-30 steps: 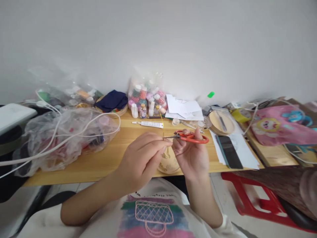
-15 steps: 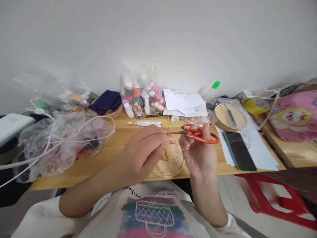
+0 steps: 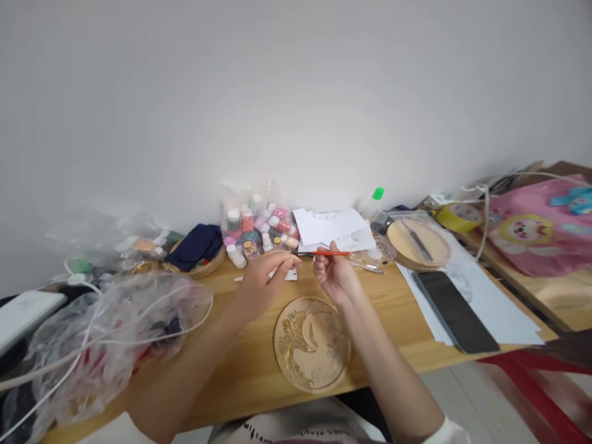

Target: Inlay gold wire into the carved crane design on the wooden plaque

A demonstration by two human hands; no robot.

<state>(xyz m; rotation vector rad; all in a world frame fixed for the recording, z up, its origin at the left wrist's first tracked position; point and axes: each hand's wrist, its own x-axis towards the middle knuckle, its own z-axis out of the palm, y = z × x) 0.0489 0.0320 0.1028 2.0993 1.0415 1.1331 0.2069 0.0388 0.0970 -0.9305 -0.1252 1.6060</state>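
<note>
Red-handled scissors (image 3: 330,253) rest in the grip of a worker's right hand (image 3: 337,274), held edge-on above the table (image 3: 240,345), just beyond a round gold-patterned panel (image 3: 312,345). Fingers curl about the handles; whether the blades are parted cannot be told. The left hand (image 3: 266,283), beyond the panel's left edge, has its fingertips bunched near the blade end; what they pinch, if anything, cannot be seen. Likely light and stiff, the scissors should be safest taken by the coated loops, clear of the points; the panel's raised pattern looks easily snagged. Beyond the panel sit a bag of small bottles (image 3: 263,219) and white papers (image 3: 333,228); right of it lies a phone (image 3: 456,311). Left of it, a cable-strewn plastic bag (image 3: 139,308) crowds the left arm's side.
</note>
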